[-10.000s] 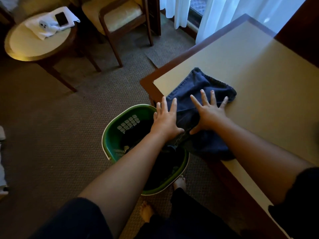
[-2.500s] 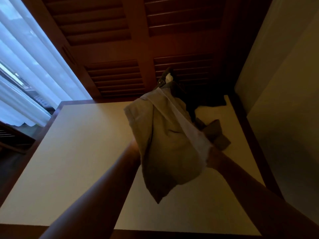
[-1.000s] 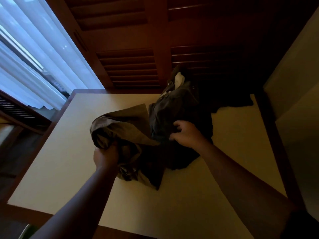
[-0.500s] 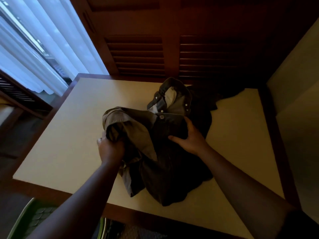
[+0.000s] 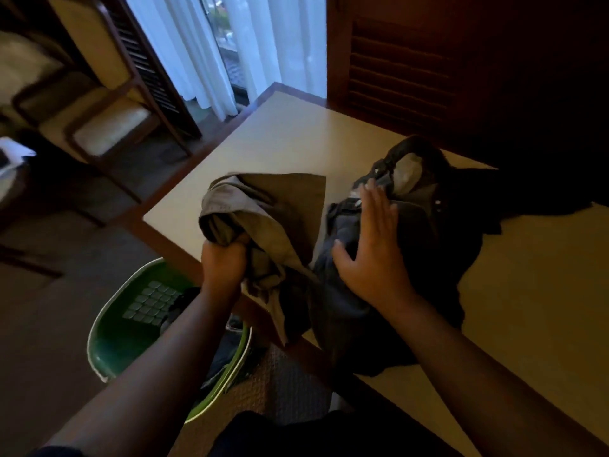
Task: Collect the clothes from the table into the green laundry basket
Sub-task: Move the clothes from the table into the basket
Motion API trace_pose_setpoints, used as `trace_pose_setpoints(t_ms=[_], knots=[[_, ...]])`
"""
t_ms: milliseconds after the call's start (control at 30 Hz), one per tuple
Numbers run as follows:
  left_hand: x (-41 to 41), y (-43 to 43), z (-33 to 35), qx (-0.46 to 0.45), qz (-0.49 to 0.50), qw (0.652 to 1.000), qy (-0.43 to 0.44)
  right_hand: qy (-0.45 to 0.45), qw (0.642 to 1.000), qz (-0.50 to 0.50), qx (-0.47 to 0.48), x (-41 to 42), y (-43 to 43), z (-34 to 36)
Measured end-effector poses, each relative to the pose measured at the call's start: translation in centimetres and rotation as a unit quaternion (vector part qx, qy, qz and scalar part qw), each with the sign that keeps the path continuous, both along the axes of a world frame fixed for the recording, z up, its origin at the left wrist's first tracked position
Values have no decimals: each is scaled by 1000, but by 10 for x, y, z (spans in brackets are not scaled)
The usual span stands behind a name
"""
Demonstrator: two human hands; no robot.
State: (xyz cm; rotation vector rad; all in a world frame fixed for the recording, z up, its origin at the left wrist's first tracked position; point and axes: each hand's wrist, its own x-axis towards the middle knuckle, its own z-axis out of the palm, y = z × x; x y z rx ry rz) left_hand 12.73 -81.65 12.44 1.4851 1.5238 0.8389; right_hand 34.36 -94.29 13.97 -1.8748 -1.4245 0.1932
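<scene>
1. Khaki garment (image 5: pixel 276 206) bunched at table (image 5: pixel 290 136) near-left edge, left hand (image 5: pixel 224 262) fisted around it.
2. Right hand (image 5: pixel 372 255) flat, fingers straight, pressing dark shirt (image 5: pixel 418 252) just right.
3. Green laundry basket (image 5: pixel 112 338) on floor, near left.

Table (image 5: pixel 527 308): fills right side, near corner pointing left.
Left garment (image 5: pixel 263 209): on table by front edge, part hanging over edge; left hand (image 5: pixel 224 262) grips it.
Right garment (image 5: pixel 428 242): touching left garment's right side, under flat right hand (image 5: pixel 372 255), also overhanging the front edge.
Laundry basket (image 5: pixel 108 338): on floor, left of table and below its front edge; holds clothes, possibly several pieces.
Chair (image 5: pixel 108 127): behind basket, far left.
Curtain (image 5: pixel 204 44): behind table's far corner.
</scene>
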Motion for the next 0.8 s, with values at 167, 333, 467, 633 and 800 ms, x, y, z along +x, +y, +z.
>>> trace_pose_setpoints(t_ms=[167,333,467,633,800], knots=[[-73,-10,10,-46,112,991,-50,106,954,240,-145,-74,47,1],[-166,-23,4,-54,140,988,-31,212,902,323,-194,-162,81,-14],[-234,-26,1,-67,160,985,-14,293,874,341,-184,-240,93,-36],[-295,-23,-15,-48,112,992,-31,325,866,333,-183,-304,101,-61],[-317,-11,-32,-82,97,990,-66,320,883,299,-169,-328,102,-78]])
